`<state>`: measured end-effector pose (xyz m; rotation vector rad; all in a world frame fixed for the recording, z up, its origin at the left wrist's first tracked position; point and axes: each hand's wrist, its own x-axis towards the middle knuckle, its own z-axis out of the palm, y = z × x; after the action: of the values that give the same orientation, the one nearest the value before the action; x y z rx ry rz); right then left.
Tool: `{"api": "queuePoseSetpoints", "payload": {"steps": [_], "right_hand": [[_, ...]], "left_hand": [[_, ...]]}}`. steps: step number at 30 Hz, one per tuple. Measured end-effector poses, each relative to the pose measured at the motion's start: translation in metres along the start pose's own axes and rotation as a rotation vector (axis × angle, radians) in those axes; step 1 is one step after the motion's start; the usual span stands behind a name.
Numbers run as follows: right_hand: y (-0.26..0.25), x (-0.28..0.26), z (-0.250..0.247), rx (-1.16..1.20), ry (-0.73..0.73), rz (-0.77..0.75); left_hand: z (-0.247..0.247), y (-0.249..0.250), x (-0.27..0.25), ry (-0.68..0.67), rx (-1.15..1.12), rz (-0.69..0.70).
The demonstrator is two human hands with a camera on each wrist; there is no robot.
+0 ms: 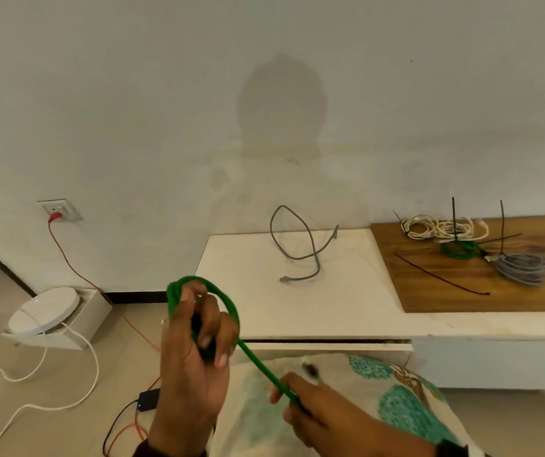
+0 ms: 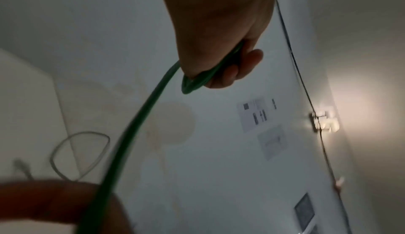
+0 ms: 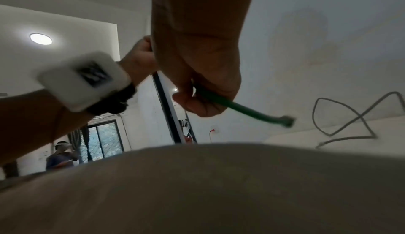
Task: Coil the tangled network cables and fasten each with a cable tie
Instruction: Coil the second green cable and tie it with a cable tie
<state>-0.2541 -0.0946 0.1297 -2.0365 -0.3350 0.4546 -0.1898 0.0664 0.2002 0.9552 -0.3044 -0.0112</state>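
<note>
My left hand [image 1: 198, 338] grips a small coil of green network cable [image 1: 228, 308], its loops arching over my fingers. The free strand runs down to the right into my right hand [image 1: 300, 404], which pinches it near its plug end [image 3: 287, 121]. In the left wrist view the green cable [image 2: 136, 121] leaves my curled fingers [image 2: 230, 71]. A loose grey cable [image 1: 297, 249] lies on the white shelf [image 1: 347, 308]. On the wooden board [image 1: 462, 291] lie tied coils: white [image 1: 436, 227], green [image 1: 459, 250] and grey [image 1: 521, 268], plus a loose black cable tie [image 1: 439, 273].
A patterned cushion [image 1: 380, 407] lies under my right hand. On the floor to the left sit a round white device [image 1: 45, 310] on a box, white leads, a red wire up to a wall socket [image 1: 58, 211] and a small black adapter [image 1: 149, 399].
</note>
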Motion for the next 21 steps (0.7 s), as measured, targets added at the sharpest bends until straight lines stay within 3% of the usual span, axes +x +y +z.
{"api": "queuePoseSetpoints", "payload": {"steps": [4,8,12,13,15,18,21], "right_hand": [[-0.010,-0.006,-0.001,-0.190,0.058,-0.040],[-0.017,-0.016,-0.011,-0.451,0.113,-0.173],[-0.038,-0.028,-0.036,-0.772,0.177,-0.308],[-0.040,-0.030,-0.042,-0.849,0.210,-0.381],[-0.044,-0.028,-0.062,-0.884,0.307,-0.507],[-0.054,-0.023,-0.099,-0.800,0.377,-0.515],[-0.052,-0.012,-0.118,-0.628,0.405,-0.548]], "left_hand": [[-0.014,-0.018,0.008,0.037,0.398,0.200],[-0.030,-0.029,0.006,-0.094,0.834,0.354],[-0.035,-0.031,-0.001,-0.290,1.285,0.245],[-0.034,-0.032,-0.005,-0.358,1.268,0.176],[-0.027,-0.034,-0.015,-0.425,1.030,-0.012],[-0.009,-0.023,-0.026,-0.558,0.711,-0.302],[0.010,-0.004,-0.031,-0.730,0.441,-0.396]]}}
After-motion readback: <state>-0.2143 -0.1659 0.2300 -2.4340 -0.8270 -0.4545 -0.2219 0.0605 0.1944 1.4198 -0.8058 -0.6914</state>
